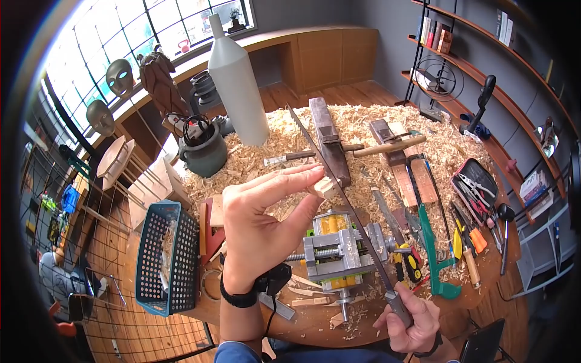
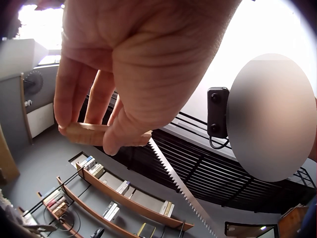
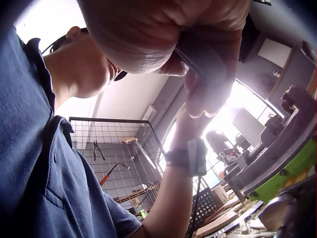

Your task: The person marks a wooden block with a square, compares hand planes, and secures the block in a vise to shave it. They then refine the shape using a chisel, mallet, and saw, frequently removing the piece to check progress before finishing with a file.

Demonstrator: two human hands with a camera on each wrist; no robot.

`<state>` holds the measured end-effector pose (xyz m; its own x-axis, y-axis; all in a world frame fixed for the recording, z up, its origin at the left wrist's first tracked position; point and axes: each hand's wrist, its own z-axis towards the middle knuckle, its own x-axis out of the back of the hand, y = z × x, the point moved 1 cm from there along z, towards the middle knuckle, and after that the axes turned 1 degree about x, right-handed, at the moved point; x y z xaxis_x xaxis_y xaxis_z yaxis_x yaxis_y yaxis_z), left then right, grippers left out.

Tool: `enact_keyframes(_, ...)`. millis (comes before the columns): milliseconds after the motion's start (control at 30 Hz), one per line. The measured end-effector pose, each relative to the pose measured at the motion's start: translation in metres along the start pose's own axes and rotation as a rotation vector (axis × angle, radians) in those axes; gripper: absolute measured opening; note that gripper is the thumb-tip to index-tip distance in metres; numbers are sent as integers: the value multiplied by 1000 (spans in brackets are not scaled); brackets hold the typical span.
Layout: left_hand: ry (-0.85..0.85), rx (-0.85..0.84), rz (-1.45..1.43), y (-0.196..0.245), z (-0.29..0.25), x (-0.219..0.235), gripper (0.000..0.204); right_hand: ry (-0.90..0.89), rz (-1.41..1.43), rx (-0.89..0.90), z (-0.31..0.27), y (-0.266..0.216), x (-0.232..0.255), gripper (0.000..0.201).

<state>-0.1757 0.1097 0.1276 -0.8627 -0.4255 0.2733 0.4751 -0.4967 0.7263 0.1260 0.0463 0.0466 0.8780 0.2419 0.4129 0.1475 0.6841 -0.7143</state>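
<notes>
My left hand (image 1: 263, 215) is raised over the bench and pinches a small pale wood piece (image 1: 327, 188) between thumb and fingers. In the left wrist view the wood piece (image 2: 85, 135) lies level across the fingertips, its far end right at the toothed saw blade (image 2: 174, 177). Low at the front right, my right hand (image 1: 417, 323) grips the grey handle (image 1: 397, 307) of the saw. From there the long thin saw blade (image 1: 357, 224) slants up and left, passing close beside the wood piece. Below the blade sits a grey metal vise (image 1: 339, 251).
Wood shavings (image 1: 275, 130) cover the back of the bench. A wooden plane (image 1: 327, 136) and a hammer (image 1: 387, 147) lie among them. To the left stands a blue basket (image 1: 156, 260). On the right are a green-framed saw (image 1: 431, 254), a pliers case (image 1: 475, 184) and several hand tools.
</notes>
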Motion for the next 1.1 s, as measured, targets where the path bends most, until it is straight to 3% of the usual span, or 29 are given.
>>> enact_keyframes(1100,6,-72,82,5,2,4,31,-24,-33,-2,1,-4,-2,52)
